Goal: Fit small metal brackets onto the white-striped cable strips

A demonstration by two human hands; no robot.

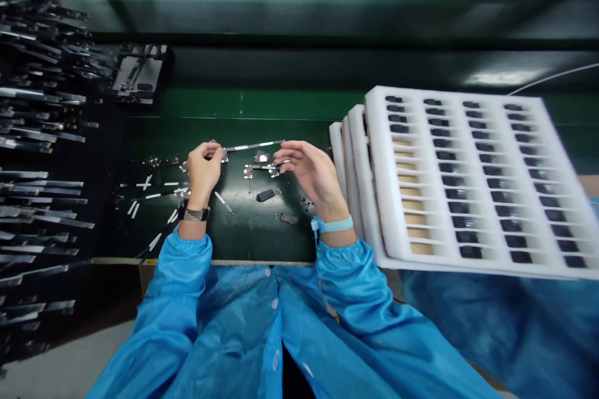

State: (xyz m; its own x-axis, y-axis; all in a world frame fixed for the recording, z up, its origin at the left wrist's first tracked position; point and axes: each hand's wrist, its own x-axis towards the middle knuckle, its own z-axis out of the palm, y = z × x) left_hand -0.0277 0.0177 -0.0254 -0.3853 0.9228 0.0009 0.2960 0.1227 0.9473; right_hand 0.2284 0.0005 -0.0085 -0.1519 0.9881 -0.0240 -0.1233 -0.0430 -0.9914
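Note:
My left hand [204, 168], wearing a dark watch, is closed in a pinch on one end of a thin flex cable [255, 146]. The strip stretches to the right, and its far end comes up to the fingertips of my right hand [311, 174]. That hand is open, its fingers stretched out and slightly curled, with a blue band at the wrist. Whether it touches the strip I cannot tell. Between and below the hands lie small dark modules [266, 195], a short part with metal ends [261, 171] and a loose white strip [223, 202].
At right leans a stack of white foam trays [381, 199] with rows of dark parts in slots. Many flex cables [42, 187] stick out from a rack at left. A black fixture [140, 75] stands at the back left. A person's blue garment [491, 318] shows at right.

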